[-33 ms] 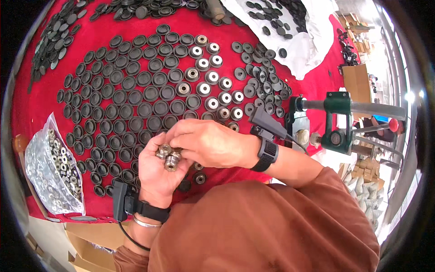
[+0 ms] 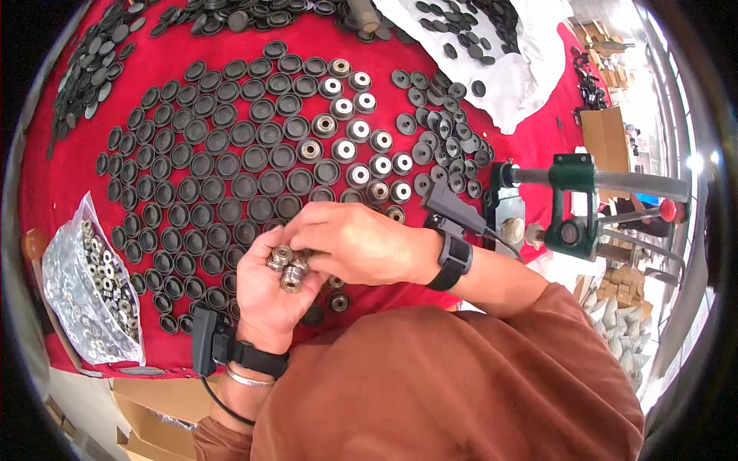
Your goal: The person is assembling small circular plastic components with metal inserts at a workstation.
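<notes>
In the cupped palm of my left hand lie several small shiny ball bearings, with the fingers curled around them. My right hand reaches over from the right, its fingers bent together at the left fingertips; what they pinch is hidden. Around both hands stand rows of round black plastic caps, hollow side up, on a red cloth. To the right of these rows, several caps carry a bearing in the middle, such as a bearing-fitted cap.
A clear plastic bag of bearings lies at the left. A green hand press with steel bars stands at the right. Black discs with a centre stub are heaped before it. More black discs pile up at the far edge, near white sheeting.
</notes>
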A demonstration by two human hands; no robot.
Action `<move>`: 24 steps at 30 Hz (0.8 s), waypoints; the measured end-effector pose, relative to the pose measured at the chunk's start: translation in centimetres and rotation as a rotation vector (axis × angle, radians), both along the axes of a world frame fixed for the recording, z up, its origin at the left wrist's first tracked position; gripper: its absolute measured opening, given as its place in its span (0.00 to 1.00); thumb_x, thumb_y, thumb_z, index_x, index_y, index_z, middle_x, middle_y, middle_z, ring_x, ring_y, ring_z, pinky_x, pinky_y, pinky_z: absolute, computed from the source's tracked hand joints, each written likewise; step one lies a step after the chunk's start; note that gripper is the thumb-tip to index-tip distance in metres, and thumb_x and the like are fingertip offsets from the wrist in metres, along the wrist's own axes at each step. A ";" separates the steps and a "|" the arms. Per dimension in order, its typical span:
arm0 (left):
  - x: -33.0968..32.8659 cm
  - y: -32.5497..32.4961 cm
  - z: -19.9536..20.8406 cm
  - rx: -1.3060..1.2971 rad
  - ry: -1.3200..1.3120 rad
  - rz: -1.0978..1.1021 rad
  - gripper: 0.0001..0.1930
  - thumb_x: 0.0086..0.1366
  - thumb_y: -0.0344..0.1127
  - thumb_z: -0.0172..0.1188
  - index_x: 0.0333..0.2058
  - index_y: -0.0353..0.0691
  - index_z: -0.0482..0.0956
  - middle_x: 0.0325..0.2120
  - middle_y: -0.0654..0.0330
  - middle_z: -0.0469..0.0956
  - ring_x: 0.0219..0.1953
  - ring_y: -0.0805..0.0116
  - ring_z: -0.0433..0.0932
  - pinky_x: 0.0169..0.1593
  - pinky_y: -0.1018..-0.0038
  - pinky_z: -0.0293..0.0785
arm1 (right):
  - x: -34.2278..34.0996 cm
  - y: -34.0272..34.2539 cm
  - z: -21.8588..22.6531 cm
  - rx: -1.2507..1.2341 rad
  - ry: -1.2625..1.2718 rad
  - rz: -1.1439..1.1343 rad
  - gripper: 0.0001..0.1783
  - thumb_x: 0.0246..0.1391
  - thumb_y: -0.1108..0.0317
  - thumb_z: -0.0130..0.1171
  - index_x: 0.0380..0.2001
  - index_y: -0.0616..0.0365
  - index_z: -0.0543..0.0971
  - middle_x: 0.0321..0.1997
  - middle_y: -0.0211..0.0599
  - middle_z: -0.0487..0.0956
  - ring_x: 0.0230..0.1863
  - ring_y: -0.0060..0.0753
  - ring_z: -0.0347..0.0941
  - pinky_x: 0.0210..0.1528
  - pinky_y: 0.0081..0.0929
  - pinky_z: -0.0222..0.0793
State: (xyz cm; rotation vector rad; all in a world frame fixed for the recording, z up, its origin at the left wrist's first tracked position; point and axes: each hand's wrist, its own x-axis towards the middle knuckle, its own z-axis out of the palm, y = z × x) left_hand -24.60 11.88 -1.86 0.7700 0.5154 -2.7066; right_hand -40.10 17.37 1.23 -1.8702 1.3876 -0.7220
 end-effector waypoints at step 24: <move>0.4 0.2 -1.0 -0.051 0.102 0.019 0.22 0.61 0.36 0.40 0.49 0.27 0.67 0.46 0.42 0.71 0.50 0.48 0.70 0.57 0.56 0.65 | -4.1 -2.0 -2.4 0.028 0.420 -0.314 0.10 0.43 0.69 0.60 0.31 0.63 0.77 0.29 0.43 0.72 0.33 0.45 0.71 0.35 0.35 0.69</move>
